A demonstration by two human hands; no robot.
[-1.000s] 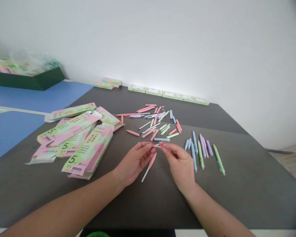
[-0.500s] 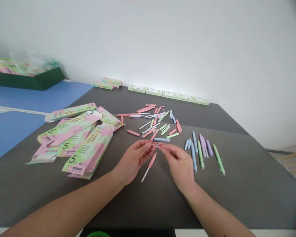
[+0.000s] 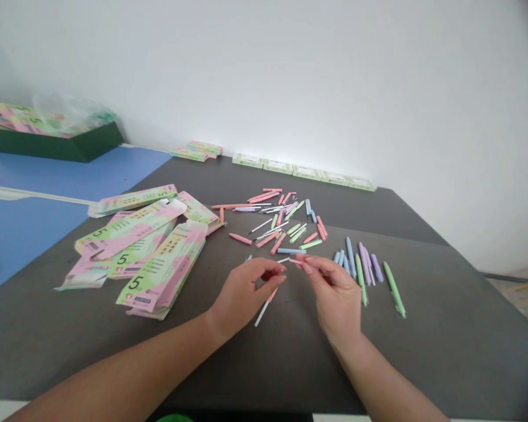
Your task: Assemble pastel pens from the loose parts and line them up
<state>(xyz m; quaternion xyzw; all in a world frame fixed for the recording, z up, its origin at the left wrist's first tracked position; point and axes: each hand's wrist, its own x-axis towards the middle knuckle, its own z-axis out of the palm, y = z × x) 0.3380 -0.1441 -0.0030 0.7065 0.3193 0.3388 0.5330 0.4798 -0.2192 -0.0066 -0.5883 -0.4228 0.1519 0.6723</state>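
- My right hand (image 3: 334,299) pinches one small pink pen piece (image 3: 295,262).
- My left hand (image 3: 242,293) curls narrowly, grip unclear, above one pink-and-white pen (image 3: 266,308).
- Five white boxes (image 3: 307,172) line the table's (image 3: 422,328) far edge.

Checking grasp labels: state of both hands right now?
Left hand: fingers curled, cannot tell if it holds anything.
Right hand: closed, pinching a thin pink plastic pen piece.

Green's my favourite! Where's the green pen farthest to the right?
In the head view, the green pen lies on the dark table, right of the person's right hand, beside another green pen and purple pens.
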